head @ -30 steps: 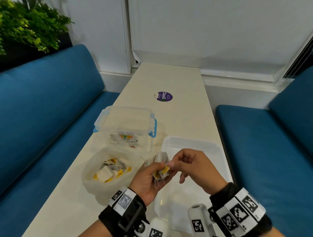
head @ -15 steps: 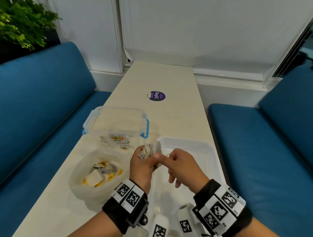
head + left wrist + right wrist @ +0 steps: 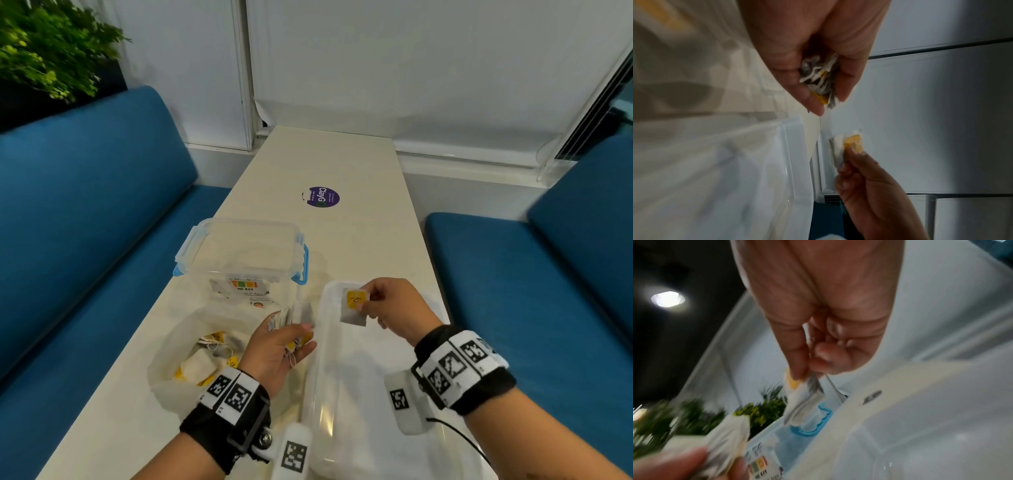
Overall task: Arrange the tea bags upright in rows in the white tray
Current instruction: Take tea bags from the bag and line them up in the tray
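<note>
My right hand (image 3: 371, 303) pinches a single tea bag (image 3: 354, 306) with a yellow tag, held upright over the far left corner of the white tray (image 3: 346, 421). The same tea bag (image 3: 801, 400) hangs from thumb and forefinger in the right wrist view. My left hand (image 3: 291, 337) grips a bunch of tea bags (image 3: 821, 81) just left of the tray's rim. A clear plastic bag (image 3: 171, 346) with more tea bags (image 3: 202, 365) lies left of that hand. I see no tea bags on the tray's floor.
A clear lidded box (image 3: 246, 253) with blue clips stands behind the bag. A purple sticker (image 3: 321, 197) lies farther up the cream table (image 3: 342, 161). Blue benches (image 3: 513, 291) flank both sides. A plant (image 3: 44, 51) is at the far left.
My hands were together on the bunch; the right hand has pulled one tea bag free and moved right over the tray. The left hand stayed by the tray's left rim with the bunch.
</note>
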`<state>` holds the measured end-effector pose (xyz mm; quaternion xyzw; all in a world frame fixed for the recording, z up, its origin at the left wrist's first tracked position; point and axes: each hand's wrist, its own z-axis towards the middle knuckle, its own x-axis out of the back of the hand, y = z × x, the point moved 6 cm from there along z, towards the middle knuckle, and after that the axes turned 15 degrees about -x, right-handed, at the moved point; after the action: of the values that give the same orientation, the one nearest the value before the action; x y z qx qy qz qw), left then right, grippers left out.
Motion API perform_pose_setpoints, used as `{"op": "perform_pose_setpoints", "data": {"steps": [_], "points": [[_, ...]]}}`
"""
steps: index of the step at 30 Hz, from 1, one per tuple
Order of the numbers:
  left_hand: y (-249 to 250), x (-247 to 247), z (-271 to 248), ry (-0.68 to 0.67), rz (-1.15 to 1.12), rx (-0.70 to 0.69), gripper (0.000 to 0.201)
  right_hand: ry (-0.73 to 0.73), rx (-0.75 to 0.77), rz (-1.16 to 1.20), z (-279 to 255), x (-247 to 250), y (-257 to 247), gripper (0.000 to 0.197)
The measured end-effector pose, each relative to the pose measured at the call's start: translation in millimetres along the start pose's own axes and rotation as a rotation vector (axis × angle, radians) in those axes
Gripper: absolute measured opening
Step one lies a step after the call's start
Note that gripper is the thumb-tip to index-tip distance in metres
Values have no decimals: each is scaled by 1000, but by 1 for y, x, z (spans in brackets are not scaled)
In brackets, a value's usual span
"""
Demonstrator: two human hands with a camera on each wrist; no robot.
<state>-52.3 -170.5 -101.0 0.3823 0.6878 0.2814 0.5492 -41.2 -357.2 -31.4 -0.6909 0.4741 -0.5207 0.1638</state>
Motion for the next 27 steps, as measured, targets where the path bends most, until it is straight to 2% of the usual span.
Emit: {"op": "perform_pose_setpoints", "data": {"steps": [5, 8, 11, 20, 24, 27], "points": [[-4, -9, -3, -158, 57, 83, 25, 138, -78, -189, 43, 0, 9, 17], [-13, -15, -5, -197, 96, 155, 19, 115, -153, -257, 70, -16, 19, 18], [-23, -15, -5, -206, 118, 212, 18, 74, -203, -254, 88, -35, 30, 17], [-28, -7, -2, -175, 131, 228, 17, 145, -181, -180, 114, -55, 46, 7], [-30, -8, -3, -173, 138, 231, 18, 144, -224, -150, 119, -57, 51, 28], [-30, -9, -3, -180, 143, 220, 17, 149, -259, -93, 118, -51, 54, 22]]}}
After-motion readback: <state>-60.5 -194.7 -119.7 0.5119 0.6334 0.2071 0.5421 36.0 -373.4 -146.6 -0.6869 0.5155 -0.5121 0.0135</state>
